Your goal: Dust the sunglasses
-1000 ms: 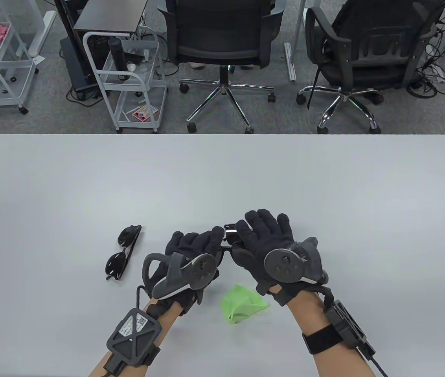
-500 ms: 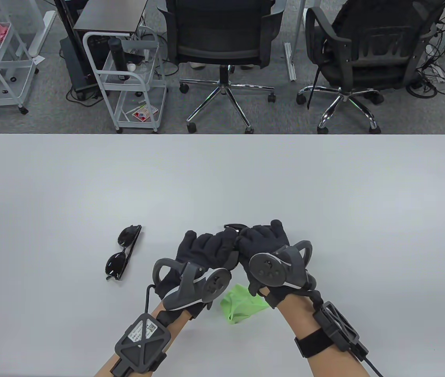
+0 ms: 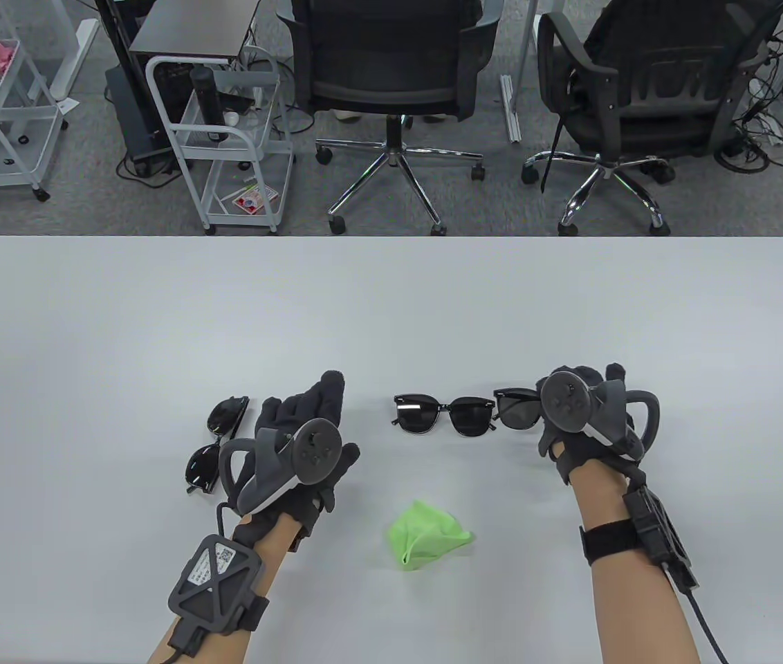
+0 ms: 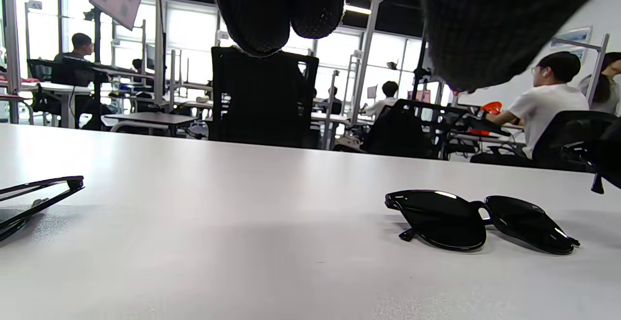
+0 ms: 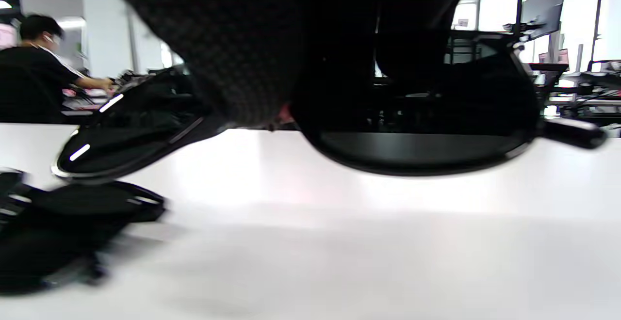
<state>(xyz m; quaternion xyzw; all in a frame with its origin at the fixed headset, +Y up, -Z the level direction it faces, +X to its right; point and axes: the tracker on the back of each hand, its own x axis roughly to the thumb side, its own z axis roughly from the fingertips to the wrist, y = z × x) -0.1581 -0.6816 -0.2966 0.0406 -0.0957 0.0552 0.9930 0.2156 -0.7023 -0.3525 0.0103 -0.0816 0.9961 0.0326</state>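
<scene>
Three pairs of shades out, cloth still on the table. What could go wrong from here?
1. The right hand holds a third pair just above the table, right beside the middle sunglasses; setting it down may knock or scratch them.
2. The open left hand sits close to the left sunglasses; reaching for the green cloth might nudge them.

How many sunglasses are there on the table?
3. One folded pair lies beside the left hand, one pair lies in the middle, and one pair is in the right hand.
</scene>
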